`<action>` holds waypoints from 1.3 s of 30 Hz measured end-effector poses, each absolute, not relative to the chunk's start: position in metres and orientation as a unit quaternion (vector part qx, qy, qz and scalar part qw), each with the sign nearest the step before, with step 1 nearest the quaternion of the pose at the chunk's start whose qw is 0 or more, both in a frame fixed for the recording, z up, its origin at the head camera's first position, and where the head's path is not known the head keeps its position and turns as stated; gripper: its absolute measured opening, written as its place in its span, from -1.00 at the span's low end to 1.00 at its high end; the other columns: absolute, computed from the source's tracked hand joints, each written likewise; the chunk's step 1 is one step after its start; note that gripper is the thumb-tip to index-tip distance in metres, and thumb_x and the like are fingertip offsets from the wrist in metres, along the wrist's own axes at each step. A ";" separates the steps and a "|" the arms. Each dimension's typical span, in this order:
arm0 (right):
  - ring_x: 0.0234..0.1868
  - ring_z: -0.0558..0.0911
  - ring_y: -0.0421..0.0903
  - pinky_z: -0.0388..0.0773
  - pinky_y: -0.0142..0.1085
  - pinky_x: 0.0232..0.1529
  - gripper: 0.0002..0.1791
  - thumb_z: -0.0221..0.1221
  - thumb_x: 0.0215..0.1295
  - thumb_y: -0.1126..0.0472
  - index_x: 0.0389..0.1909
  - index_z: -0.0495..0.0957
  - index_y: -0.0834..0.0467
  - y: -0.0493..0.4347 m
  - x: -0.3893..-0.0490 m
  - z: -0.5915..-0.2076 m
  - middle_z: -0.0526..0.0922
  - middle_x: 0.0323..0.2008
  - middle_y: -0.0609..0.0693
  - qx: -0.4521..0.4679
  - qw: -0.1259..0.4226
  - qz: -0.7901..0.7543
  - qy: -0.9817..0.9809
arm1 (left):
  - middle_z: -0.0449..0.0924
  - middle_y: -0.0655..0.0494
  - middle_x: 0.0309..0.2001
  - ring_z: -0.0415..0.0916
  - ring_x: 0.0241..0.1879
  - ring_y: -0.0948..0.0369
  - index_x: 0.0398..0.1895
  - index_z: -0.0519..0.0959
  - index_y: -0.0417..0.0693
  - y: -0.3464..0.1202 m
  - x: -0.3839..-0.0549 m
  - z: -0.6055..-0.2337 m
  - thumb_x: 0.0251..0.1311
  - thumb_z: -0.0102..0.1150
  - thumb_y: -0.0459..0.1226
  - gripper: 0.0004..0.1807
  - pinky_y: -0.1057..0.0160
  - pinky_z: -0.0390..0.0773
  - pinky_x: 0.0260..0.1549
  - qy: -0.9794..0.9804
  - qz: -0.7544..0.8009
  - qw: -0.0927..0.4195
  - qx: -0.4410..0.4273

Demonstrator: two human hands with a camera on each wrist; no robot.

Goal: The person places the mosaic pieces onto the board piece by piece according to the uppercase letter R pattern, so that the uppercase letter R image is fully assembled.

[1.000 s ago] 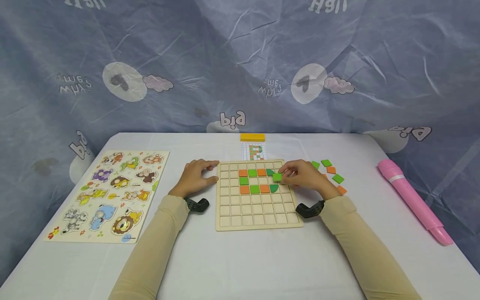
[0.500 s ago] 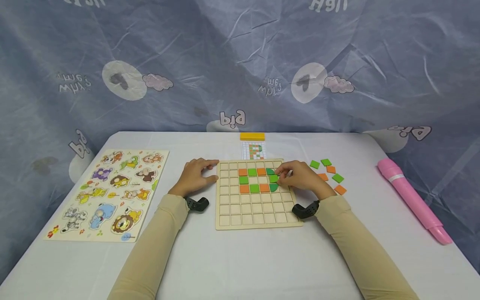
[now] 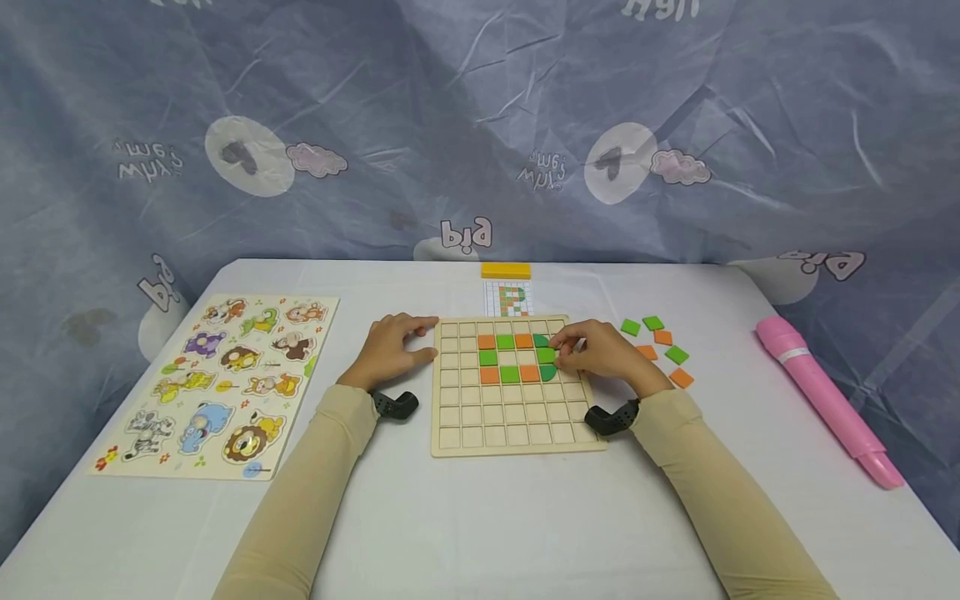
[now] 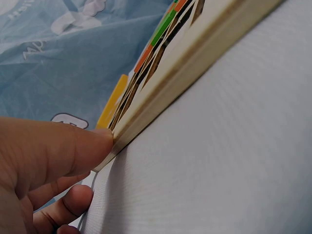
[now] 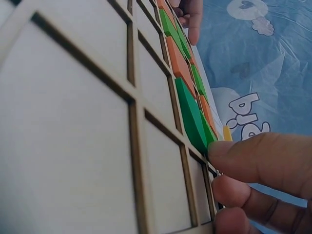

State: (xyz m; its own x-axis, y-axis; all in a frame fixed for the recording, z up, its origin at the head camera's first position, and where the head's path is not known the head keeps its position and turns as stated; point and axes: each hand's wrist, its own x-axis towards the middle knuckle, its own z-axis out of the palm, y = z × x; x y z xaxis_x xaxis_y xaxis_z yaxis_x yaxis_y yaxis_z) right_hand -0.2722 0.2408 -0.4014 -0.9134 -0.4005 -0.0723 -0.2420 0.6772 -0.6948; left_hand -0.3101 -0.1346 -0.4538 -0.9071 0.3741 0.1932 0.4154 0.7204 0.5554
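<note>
A wooden grid board [image 3: 514, 414] lies flat with green and orange square tiles set in its upper cells. Two darker green rounded-corner tiles [image 3: 548, 374] are at the right of this ring. Between them my right hand [image 3: 603, 354] pinches a green square tile [image 3: 545, 356] with thumb and index finger; in the right wrist view the thumb [image 5: 263, 158] touches its edge, partly hidden by a rounded tile [image 5: 191, 117]. My left hand [image 3: 386, 354] rests at the board's upper left edge, thumb and index fingertip touching it. The left wrist view shows the thumb [image 4: 63, 151] against the rim.
Several loose green and orange tiles [image 3: 677, 355] lie right of the board. Behind it are a printed pattern card [image 3: 508, 298] and a yellow block [image 3: 506, 271]. An animal puzzle board [image 3: 217, 383] lies at left, a pink microphone-shaped object [image 3: 825, 400] at right.
My right hand has moved slightly left and lowered the green square tile to the board between the two rounded tiles. In the last half second it holds still. My left hand stays put.
</note>
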 end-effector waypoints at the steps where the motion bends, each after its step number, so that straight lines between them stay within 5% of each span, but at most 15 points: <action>1: -0.44 0.51 -0.10 0.49 -0.25 -0.40 -0.72 0.39 0.37 0.33 0.06 0.75 0.31 0.241 -0.272 -0.401 0.70 -0.33 -0.02 -0.178 0.109 -0.361 0.909 | 0.62 0.08 -0.09 0.42 -0.11 0.04 0.41 0.65 -0.05 -0.135 -0.310 -0.454 0.27 0.41 -0.11 -0.38 -0.10 0.30 0.11 -0.927 -0.306 0.034 -0.213; 27: -0.48 0.55 -0.08 0.54 -0.25 -0.36 -0.65 0.29 0.48 0.32 0.20 0.68 0.36 0.265 -0.263 -0.400 0.69 -0.25 0.06 -0.161 0.139 -0.413 0.886 | 0.64 0.04 -0.05 0.43 -0.08 0.00 0.41 0.64 -0.07 -0.132 -0.305 -0.454 0.27 0.40 -0.11 -0.38 -0.12 0.31 0.15 -0.927 -0.309 0.032 -0.211; 39: -0.45 0.60 -0.10 0.59 -0.26 -0.33 -0.63 0.33 0.50 0.23 0.21 0.67 0.32 0.318 -0.240 -0.397 0.65 -0.21 0.09 -0.124 0.086 -0.407 0.901 | 0.64 0.05 -0.07 0.44 -0.08 0.00 0.40 0.65 -0.07 -0.134 -0.307 -0.451 0.27 0.41 -0.11 -0.38 -0.13 0.33 0.13 -0.927 -0.304 0.041 -0.214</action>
